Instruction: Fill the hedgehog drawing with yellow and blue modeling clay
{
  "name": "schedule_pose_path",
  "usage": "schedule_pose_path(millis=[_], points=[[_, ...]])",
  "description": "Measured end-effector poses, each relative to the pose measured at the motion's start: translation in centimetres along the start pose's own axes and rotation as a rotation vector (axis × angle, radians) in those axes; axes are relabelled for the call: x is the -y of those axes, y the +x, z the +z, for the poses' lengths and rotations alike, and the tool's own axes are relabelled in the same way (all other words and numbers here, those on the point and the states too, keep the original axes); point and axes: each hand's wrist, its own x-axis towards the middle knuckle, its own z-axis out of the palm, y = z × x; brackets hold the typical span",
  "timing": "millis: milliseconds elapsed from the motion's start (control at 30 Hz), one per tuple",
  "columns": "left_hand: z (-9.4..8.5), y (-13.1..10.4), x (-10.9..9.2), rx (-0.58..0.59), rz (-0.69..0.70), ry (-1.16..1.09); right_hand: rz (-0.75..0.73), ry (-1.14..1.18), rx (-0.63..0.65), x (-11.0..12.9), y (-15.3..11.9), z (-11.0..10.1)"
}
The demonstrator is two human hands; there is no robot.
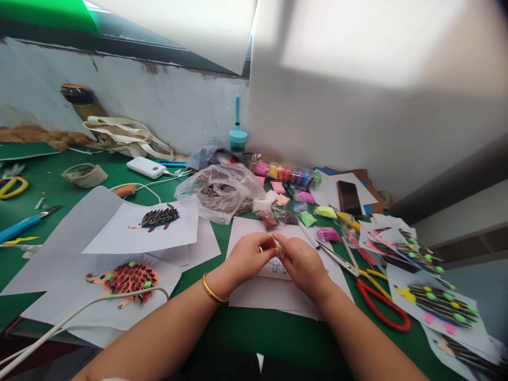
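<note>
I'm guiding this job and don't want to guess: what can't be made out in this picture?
Small item between the left hand and right hand: head view, mostly hidden by the hands; exact shape unclear.
Drawing: head view, upper part covered by the hands.
Blue cutter: head view, rear end cut off by the left edge.
Phone: head view, screen too dark to read anything on it.

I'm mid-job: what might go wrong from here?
The small piece pinched between the left hand and right hand could slip onto the drawing below. The right forearm might catch the red-handled scissors beside it. The white cable crosses the orange hedgehog picture, so a tug could drag it.
</note>
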Motion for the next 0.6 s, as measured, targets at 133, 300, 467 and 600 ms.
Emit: schedule_pose_path(millis=[133, 300, 467, 600], points=[[0.28, -0.02, 0.26, -0.031, -0.059, -0.061, 0.0, -0.005, 0.01, 0.36, 0.19, 0.01], [0.4, -0.22, -0.17, -0.119, 0.047, 0.041, 0.043, 0.02, -0.002, 0.29, 0.12, 0.02], [-0.08, -0.14, -0.54, -0.061, 0.183, 0.047, 0.085, 0.042, -0.035, -0.27, -0.23, 0.23], [-0.17, 0.08, -0.23, -0.05, 0.154, 0.014, 0.101, 0.054, -0.023, -0.24, -0.37, 0.38]])
